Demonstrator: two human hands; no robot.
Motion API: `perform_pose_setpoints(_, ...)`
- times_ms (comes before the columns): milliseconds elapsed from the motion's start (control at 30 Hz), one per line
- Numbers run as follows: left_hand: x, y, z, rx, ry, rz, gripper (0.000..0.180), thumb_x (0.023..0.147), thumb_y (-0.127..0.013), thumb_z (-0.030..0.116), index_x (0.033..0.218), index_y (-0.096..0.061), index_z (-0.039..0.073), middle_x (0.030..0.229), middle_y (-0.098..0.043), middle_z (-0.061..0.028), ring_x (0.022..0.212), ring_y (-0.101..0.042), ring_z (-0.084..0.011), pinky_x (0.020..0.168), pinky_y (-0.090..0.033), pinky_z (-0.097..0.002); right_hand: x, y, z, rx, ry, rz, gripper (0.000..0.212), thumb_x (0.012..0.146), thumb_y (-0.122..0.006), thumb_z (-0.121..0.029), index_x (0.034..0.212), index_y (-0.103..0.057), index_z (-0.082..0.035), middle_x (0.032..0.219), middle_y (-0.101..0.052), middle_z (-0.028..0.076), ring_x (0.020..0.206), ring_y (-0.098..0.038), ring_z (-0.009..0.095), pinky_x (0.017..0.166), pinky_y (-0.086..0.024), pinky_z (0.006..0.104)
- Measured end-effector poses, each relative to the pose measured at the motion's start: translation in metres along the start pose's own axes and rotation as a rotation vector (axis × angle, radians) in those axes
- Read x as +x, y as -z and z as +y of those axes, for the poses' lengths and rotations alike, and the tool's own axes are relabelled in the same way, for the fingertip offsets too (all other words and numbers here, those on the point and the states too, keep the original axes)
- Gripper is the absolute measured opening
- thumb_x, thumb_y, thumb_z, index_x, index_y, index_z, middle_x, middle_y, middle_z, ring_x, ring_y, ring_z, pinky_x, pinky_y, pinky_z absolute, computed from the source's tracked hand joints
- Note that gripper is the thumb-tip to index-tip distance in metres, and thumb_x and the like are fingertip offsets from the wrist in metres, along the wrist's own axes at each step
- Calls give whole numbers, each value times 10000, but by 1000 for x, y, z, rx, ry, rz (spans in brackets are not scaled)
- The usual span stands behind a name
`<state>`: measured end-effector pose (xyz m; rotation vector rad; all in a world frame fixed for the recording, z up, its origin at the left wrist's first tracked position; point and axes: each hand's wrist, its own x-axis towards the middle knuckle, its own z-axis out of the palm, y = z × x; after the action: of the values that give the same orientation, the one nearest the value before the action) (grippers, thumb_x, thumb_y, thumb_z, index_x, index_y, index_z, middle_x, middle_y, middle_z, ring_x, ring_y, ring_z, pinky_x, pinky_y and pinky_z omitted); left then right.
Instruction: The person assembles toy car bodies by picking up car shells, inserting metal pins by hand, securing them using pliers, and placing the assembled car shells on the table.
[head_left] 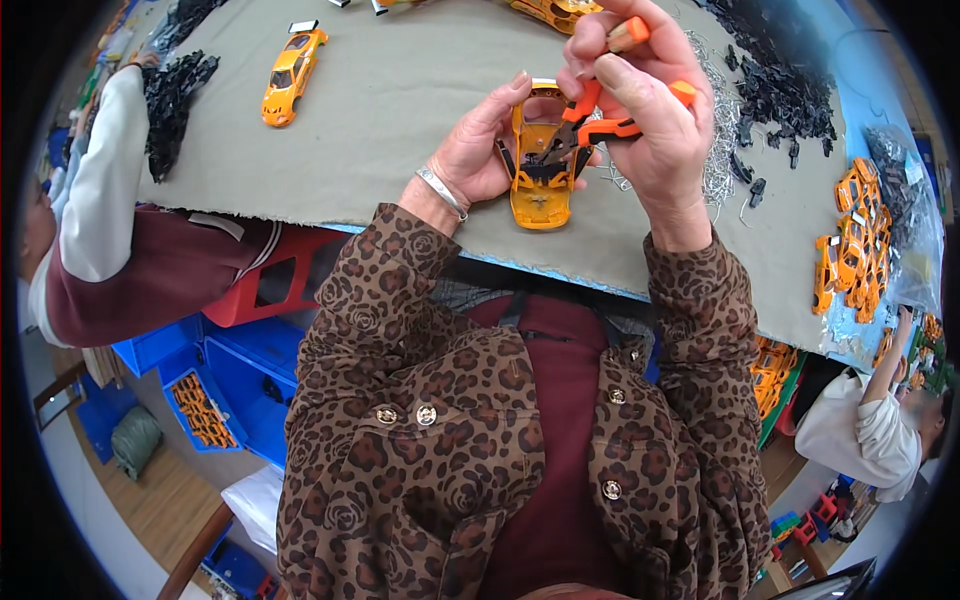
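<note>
In the head view, the fingers of the left hand (478, 150) were closed round the left side of an orange car shell (541, 207), the thumb lying along its upper edge. The shell was in the air, inner side up, in front of the person's chest and above the near part of the cloth (400, 120). The right hand (655, 120) had its fingers bent round the orange handles of a pair of pliers (607, 131), which stood apart. The nose of the pliers reached down into the shell; whether it gripped anything there could not be told. A second tool (628, 36) with an orange end stuck out between the raised right fingers, its kind unclear. A bracelet (441, 189) circled the left wrist.

On the cloth, an orange car (292, 75) lay well apart to the left, near a heap of black parts (180, 110). Beyond the right hand lay silver wires (720, 170), then more black bits (795, 100). Farther right, orange bodies (860, 240) were clustered beside a clear bag (908, 210). A co-worker's sleeve (100, 190) reached in at the left, above a red bin (240, 303).
</note>
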<state>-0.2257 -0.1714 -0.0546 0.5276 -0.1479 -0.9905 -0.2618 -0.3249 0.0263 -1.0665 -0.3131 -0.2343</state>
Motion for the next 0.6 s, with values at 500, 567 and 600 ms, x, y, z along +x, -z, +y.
perform_pose_setpoints(500, 1, 7, -7, -121, 3, 0, 559, 960, -424, 509, 1289, -492, 63, 1222, -564, -143, 1054, -607, -337, 850, -517, -600, -15, 1, 9, -22, 121, 104, 417, 877, -493, 7, 1286, -422, 44, 980, -532, 102, 813, -527, 150, 738, -480, 298)
perform_pose_setpoints(567, 5, 14, -6, -89, -16, -27, 561, 964, -414, 510, 1272, -505, 50, 1207, -574, -146, 1045, -611, -312, 861, -521, -569, -33, -9, 10, -89, 256, 134, 407, 860, -415, 102, 1261, -407, 36, 965, -513, 94, 833, -515, 153, 792, -475, 341)
perform_pose_setpoints(600, 7, 14, -4, -57, -32, -57, 566, 968, -404, 511, 1256, -518, 37, 1192, -584, -150, 1036, -616, -287, 871, -525, -538, -42, -13, 12, -90, 260, 132, 407, 860, -415, 102, 1261, -407, 36, 965, -513, 94, 833, -515, 153, 792, -475, 341)
